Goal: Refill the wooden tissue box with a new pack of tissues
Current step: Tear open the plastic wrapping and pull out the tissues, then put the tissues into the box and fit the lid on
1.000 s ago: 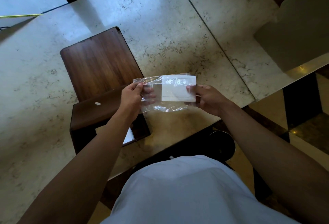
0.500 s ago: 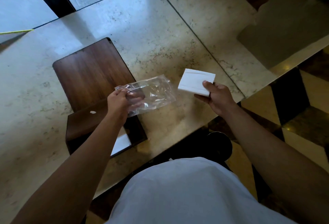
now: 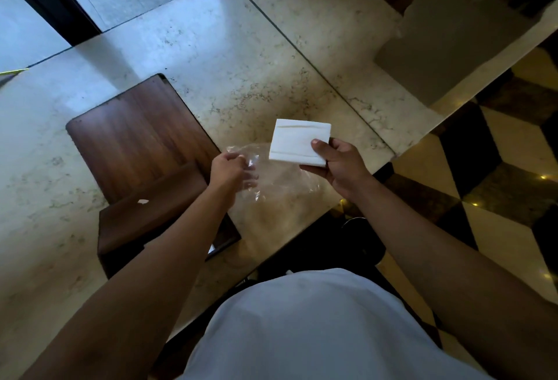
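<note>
Far left of the left hand, on the marble table (image 3: 181,47): flat wooden lid (image 3: 136,135), and just below it the open wooden tissue box (image 3: 151,213), partly hidden under the left forearm. Left hand (image 3: 228,170) closed, pinching the empty clear plastic wrapper (image 3: 280,177) at its left end. Right of that, right hand (image 3: 341,165) gripping the white tissue stack (image 3: 297,141), thumb on top, fingers under, stack held above the wrapper and the table edge.

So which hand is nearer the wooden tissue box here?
Left. The left hand, pinching the empty plastic wrapper, hovers just past the wooden tissue box on its right side. The right hand, holding the tissue stack, is farther right.
</note>
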